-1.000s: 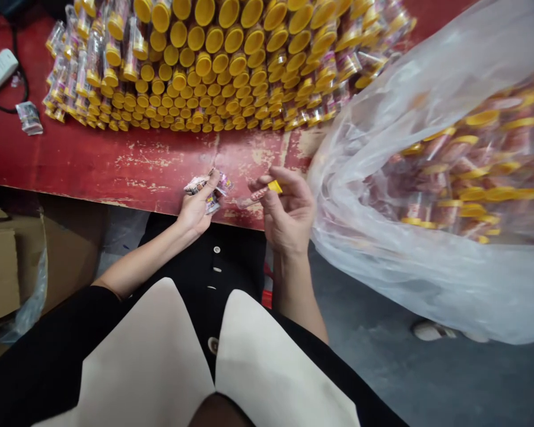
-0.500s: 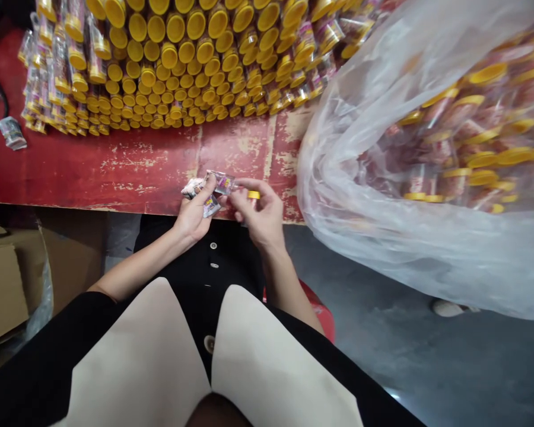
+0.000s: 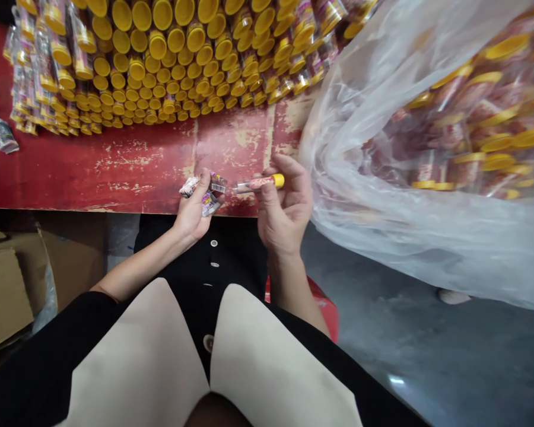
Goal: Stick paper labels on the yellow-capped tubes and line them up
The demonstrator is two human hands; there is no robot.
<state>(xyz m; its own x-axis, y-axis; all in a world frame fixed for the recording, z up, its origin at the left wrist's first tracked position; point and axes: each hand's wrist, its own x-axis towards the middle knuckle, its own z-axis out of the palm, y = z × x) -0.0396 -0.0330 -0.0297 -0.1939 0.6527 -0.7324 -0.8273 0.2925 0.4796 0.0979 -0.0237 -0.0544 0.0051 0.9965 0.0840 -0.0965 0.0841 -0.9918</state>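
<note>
My left hand (image 3: 194, 212) is closed on several small printed packets (image 3: 210, 201), pinned between thumb and fingers above the front edge of the red table. To its right, my right hand (image 3: 287, 207) grips a clear tube with a yellow cap (image 3: 277, 181) between thumb and fingers. Pinkish pieces show inside the tube, which lies crosswise with its clear end toward the packets. A small gap separates the tube from the packets.
Stacked yellow-capped tubes (image 3: 158, 44) line the back of the red table (image 3: 133, 160). A plastic bag (image 3: 338, 160) full of similar tubes bulges at right. One packet (image 3: 3, 136) lies far left. Cardboard boxes (image 3: 4, 296) stand below left.
My right hand has moved right, away from the left hand, and the tube in it now shows at full length. My left hand stays nearly in place with the packets.
</note>
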